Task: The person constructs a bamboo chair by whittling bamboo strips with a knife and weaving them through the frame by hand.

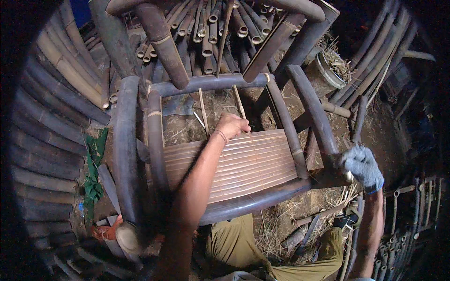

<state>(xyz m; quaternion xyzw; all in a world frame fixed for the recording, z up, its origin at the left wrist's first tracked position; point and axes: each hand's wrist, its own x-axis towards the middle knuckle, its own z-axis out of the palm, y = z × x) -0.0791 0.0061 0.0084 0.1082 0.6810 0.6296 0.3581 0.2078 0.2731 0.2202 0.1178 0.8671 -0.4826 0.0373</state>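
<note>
A dark bamboo chair frame (126, 140) stands before me, with its seat partly covered by thin light-brown bamboo slats (269, 159) laid side by side. Two narrow sticks (203, 108) run from the slats to the far rail (211, 85). My bare left hand (233, 126) is closed at the far edge of the slats, beside the right-hand stick; what its fingers pinch is hidden. A grey glove covers my right hand (361, 166), which is closed into a fist just right of the frame. What that fist holds, if anything, cannot be made out.
Cut bamboo tubes (213, 33) are piled beyond the chair, and long dark poles (47, 112) line the left. A bucket of shavings (330, 70) sits at the far right. Green leaves (95, 164) lie left of the frame. Shavings and offcuts (276, 225) litter the ground near my legs.
</note>
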